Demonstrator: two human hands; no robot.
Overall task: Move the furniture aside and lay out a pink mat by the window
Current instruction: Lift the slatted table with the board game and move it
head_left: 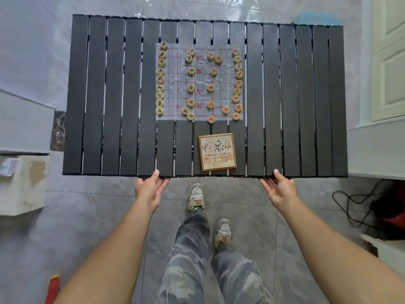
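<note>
A black slatted table [105, 95] fills the upper part of the head view. On it lies a translucent Chinese chess sheet [198, 84] with several round wooden pieces, and a square chess box [217, 152] sits near the front edge. My left hand [150, 188] holds the table's front edge left of the middle, thumb on top and fingers under it. My right hand [279, 189] holds the same edge further right, thumb on top. No pink mat is in view.
Grey tiled floor lies under the table, with my two feet [208, 213] just behind its edge. A pale cabinet [24, 183] stands at the left. A white ledge [377, 148], a door above it, a black cable [348, 207] and a red object [396, 207] are at the right.
</note>
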